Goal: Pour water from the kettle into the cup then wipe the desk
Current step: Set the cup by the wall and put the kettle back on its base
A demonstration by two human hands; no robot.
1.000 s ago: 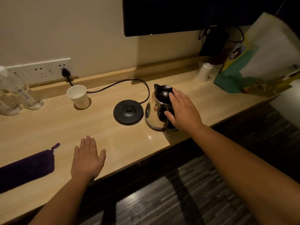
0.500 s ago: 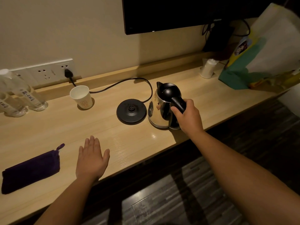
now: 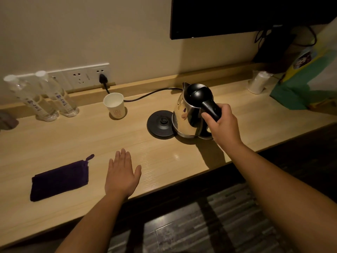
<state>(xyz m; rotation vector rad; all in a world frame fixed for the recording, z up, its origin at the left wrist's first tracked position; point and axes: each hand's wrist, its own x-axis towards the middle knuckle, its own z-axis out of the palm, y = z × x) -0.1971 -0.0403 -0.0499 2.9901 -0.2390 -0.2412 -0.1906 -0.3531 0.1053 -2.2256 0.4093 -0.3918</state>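
Note:
A steel kettle with a black lid stands on the wooden desk, just right of its round black base. My right hand is closed around the kettle's black handle. The kettle's spout points left toward a white paper cup that stands upright near the back ledge. A folded purple cloth lies flat near the front edge on the left. My left hand rests palm down on the desk beside the cloth, fingers spread, holding nothing.
Two clear water bottles stand at the back left. The base's cord runs behind the cup to a wall socket. A white roll and a colourful bag sit at the far right, under a wall screen.
My right hand went from lying over the kettle's lid to gripping its handle. The view shifted left, so the bottles and cloth show more fully. My left hand stays flat.

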